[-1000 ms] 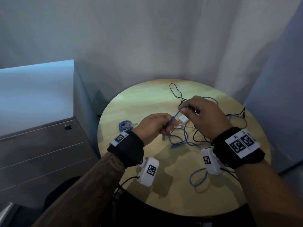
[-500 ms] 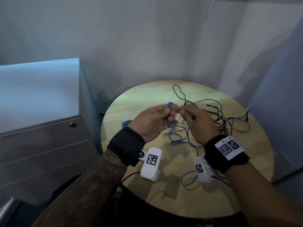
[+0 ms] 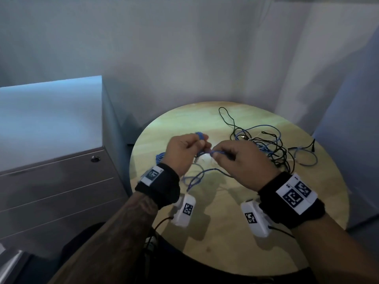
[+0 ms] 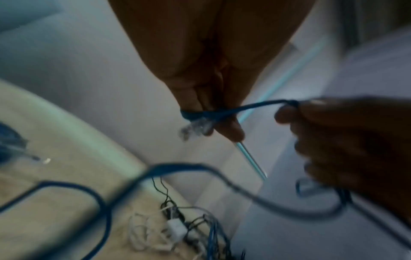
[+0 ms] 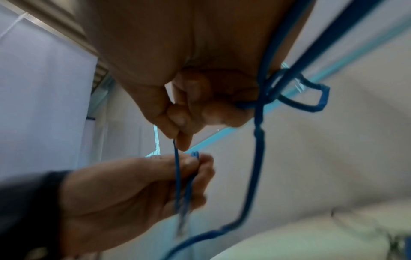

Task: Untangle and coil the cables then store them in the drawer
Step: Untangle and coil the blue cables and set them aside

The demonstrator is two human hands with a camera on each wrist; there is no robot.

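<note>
Both hands are raised above the round wooden table [image 3: 235,222] with a blue network cable [image 3: 202,174] between them. My left hand [image 3: 184,152] grips a small folded bundle of that cable [image 4: 200,113], its clear plug [image 4: 195,128] sticking out below the fingers. My right hand [image 3: 238,160] pinches the same cable [image 5: 176,154] a short way from the bundle, and more of it loops past the palm [image 5: 259,140]. The slack hangs down to the table. A tangle of black, blue and white cables [image 3: 266,146] lies behind the right hand.
A grey drawer cabinet [image 3: 57,187] with a round lock [image 3: 95,159] stands left of the table, its drawers closed. A small coiled blue cable [image 3: 161,156] lies on the table behind my left wrist. Grey walls close in behind and to the right.
Both hands have lifted and drawn slightly apart, stretching a short length of blue cable between them. The left hand now holds a folded bundle near the plug end.
</note>
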